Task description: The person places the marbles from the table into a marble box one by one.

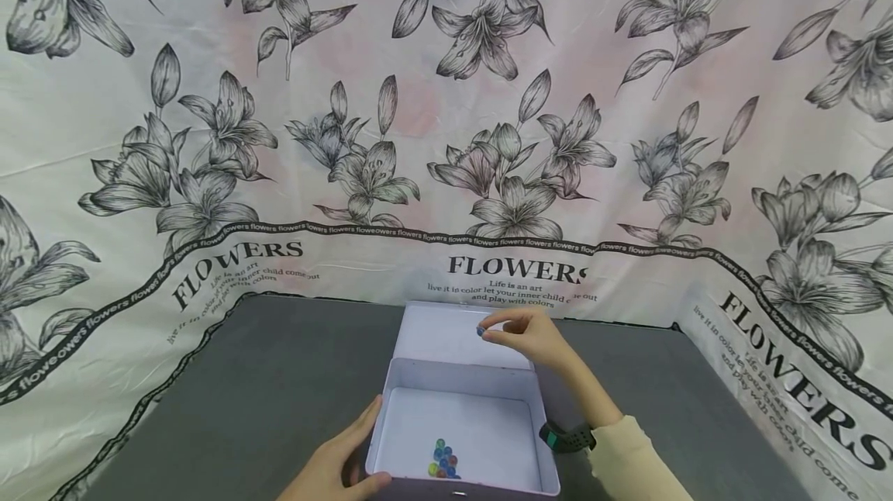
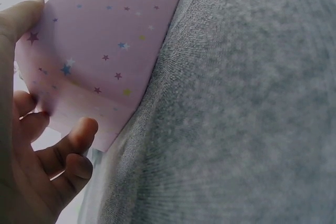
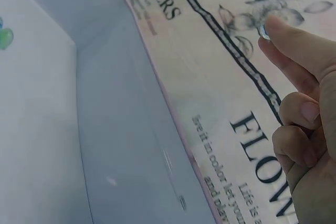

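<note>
Above open box [image 1: 463,416]: right hand [image 1: 533,336] grip pinches small blue marble [image 1: 480,330]; left hand [image 1: 342,464] holds box wall.

A cream sleeve [image 1: 631,458] and a dark wristband [image 1: 567,437] cover the right arm.

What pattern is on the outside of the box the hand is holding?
The open pink box has tiny coloured stars on its outside, clearest in the left wrist view.

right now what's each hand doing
Left hand: grips the box by its left wall.
Right hand: pinches a blue marble above the box.
</note>
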The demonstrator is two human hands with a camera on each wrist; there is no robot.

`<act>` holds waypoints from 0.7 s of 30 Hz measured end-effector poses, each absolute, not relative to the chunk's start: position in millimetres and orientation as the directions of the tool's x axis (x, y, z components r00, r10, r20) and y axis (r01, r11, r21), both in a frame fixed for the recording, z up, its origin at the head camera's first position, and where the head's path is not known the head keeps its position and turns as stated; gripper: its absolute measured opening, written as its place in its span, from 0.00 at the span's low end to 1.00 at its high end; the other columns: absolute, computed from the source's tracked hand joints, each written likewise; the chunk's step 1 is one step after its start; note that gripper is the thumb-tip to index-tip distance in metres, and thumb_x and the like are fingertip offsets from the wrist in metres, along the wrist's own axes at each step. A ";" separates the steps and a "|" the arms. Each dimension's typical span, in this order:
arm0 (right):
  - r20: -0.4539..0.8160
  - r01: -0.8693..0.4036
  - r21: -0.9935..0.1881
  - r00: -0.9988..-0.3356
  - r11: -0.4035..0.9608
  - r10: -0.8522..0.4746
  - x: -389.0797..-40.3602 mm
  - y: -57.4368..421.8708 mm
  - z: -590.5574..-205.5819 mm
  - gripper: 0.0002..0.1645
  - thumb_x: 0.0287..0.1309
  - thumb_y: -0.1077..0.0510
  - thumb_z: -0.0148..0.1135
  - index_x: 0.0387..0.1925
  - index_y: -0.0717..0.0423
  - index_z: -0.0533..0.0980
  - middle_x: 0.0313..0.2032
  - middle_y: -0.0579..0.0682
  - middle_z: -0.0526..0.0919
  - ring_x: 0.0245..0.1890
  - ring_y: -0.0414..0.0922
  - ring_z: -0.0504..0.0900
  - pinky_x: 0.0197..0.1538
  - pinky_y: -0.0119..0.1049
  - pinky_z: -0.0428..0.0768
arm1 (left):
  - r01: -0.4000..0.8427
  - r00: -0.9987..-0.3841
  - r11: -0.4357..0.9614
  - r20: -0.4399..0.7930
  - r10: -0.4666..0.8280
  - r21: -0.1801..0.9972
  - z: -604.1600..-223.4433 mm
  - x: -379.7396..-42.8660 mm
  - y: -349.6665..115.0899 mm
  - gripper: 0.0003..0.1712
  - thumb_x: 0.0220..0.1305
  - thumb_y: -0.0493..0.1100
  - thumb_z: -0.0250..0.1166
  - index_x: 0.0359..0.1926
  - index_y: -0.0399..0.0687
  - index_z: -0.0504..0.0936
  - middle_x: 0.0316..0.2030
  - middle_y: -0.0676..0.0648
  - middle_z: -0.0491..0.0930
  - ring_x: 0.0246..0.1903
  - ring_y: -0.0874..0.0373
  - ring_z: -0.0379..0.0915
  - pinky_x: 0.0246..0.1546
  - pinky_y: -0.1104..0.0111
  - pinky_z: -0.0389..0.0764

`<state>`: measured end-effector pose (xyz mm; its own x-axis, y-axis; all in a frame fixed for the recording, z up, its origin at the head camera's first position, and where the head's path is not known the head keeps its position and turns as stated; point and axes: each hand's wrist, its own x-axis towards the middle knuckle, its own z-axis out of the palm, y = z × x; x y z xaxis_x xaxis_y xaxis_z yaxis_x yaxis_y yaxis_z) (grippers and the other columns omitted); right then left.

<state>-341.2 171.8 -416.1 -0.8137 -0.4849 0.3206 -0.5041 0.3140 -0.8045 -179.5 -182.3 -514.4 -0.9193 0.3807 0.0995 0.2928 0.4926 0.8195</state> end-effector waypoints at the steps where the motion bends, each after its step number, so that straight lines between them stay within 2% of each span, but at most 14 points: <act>1: 0.319 -0.508 -0.805 -0.807 0.308 -0.497 -341.9 168.0 -416.1 0.09 0.66 0.58 0.74 0.47 0.52 0.91 0.49 0.49 0.91 0.30 0.37 0.82 0.41 0.31 0.79 | 0.294 -0.919 0.496 0.100 0.380 0.817 -514.3 -179.6 -182.3 0.53 0.72 0.55 0.71 0.85 0.44 0.51 0.82 0.33 0.52 0.25 0.71 0.66 0.26 0.72 0.75; 3: 0.324 -0.522 -0.805 -0.786 0.284 -0.526 -344.0 160.5 -416.3 0.09 0.66 0.59 0.74 0.47 0.53 0.90 0.47 0.51 0.92 0.23 0.36 0.73 0.33 0.31 0.73 | 0.297 -0.919 0.500 0.102 0.380 0.814 -513.8 -179.4 -182.2 0.53 0.72 0.55 0.71 0.85 0.44 0.51 0.82 0.33 0.52 0.24 0.71 0.66 0.26 0.72 0.75; 7: 0.331 -0.540 -0.808 -0.747 0.236 -0.576 -347.9 147.0 -418.3 0.09 0.66 0.61 0.73 0.46 0.56 0.90 0.42 0.52 0.92 0.18 0.35 0.60 0.25 0.32 0.63 | 0.303 -0.917 0.495 0.107 0.386 0.814 -512.9 -178.8 -181.6 0.53 0.72 0.54 0.71 0.85 0.44 0.51 0.82 0.33 0.52 0.22 0.72 0.64 0.25 0.72 0.75; 11: 0.306 -0.528 -0.815 -0.741 0.238 -0.597 -349.7 135.6 -420.9 0.09 0.66 0.58 0.75 0.46 0.54 0.91 0.44 0.48 0.92 0.17 0.34 0.60 0.24 0.31 0.64 | 0.309 -0.913 0.483 0.114 0.391 0.819 -512.0 -179.1 -181.0 0.53 0.72 0.53 0.71 0.85 0.43 0.51 0.81 0.31 0.52 0.21 0.72 0.63 0.24 0.72 0.76; 15: 0.288 -0.521 -0.824 -0.723 0.222 -0.628 -351.3 126.8 -425.8 0.09 0.66 0.59 0.74 0.46 0.56 0.90 0.46 0.50 0.91 0.17 0.34 0.60 0.24 0.30 0.64 | 0.313 -0.912 0.472 0.121 0.393 0.824 -511.7 -179.2 -180.8 0.53 0.72 0.52 0.71 0.85 0.43 0.52 0.81 0.31 0.53 0.21 0.72 0.64 0.24 0.71 0.76; 21: 0.277 -0.531 -0.822 -0.689 0.205 -0.670 -353.0 118.2 -437.5 0.09 0.65 0.61 0.74 0.46 0.58 0.90 0.38 0.55 0.91 0.15 0.34 0.57 0.22 0.28 0.61 | 0.291 -0.917 0.458 0.108 0.384 0.840 -512.4 -177.1 -181.3 0.52 0.73 0.52 0.70 0.85 0.41 0.51 0.81 0.29 0.52 0.21 0.71 0.66 0.24 0.71 0.77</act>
<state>-353.0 118.2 -437.5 -0.6888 -0.6699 0.2770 -0.5305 0.2054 -0.8224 -177.1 -181.3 -512.4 -0.9168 0.3843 0.1085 0.2913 0.4580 0.8399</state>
